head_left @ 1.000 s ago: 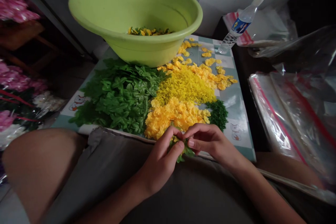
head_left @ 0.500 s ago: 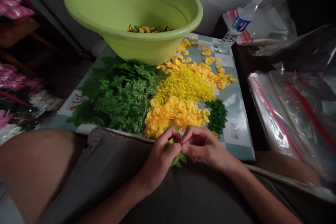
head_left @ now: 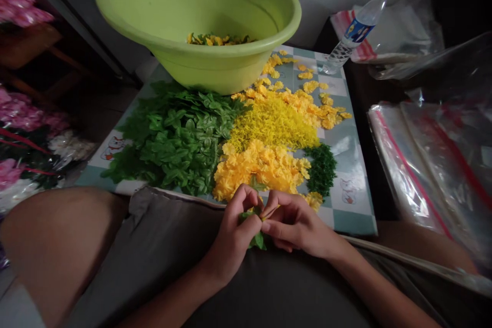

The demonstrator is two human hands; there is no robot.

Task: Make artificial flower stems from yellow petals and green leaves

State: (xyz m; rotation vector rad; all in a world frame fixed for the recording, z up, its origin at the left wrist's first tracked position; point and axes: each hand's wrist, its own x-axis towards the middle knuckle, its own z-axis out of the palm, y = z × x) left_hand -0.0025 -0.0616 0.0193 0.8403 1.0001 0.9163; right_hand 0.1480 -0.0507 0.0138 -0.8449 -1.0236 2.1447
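Just past my lap, at the table's front edge, my left hand (head_left: 235,236) is closed around a green artificial leaf piece (head_left: 259,241), whose tips stick out below the thumb. My right hand (head_left: 302,226) meets it there, thumb and forefinger pinched together against the left fingertips. Something small and yellowish shows in that pinch, too little to name. Right behind both hands lies a heap of orange-yellow artificial petals (head_left: 265,164). To the left spreads a pile of green artificial leaves (head_left: 180,138). Beyond the petals is a mound of thin yellow pieces (head_left: 274,123), with a dark green clump (head_left: 322,169) beside it.
A large lime-green basin (head_left: 215,69) stands at the back of the checked table (head_left: 355,221), with yellow and green pieces inside. A plastic bottle (head_left: 355,31) stands at the back right corner. Clear plastic bags (head_left: 407,159) lie to the right; pink flowers (head_left: 26,107) are at left.
My fingers have shifted slightly at the leaf piece, and the yellow that showed among its leaves is now mostly hidden. The whole view has moved a little.
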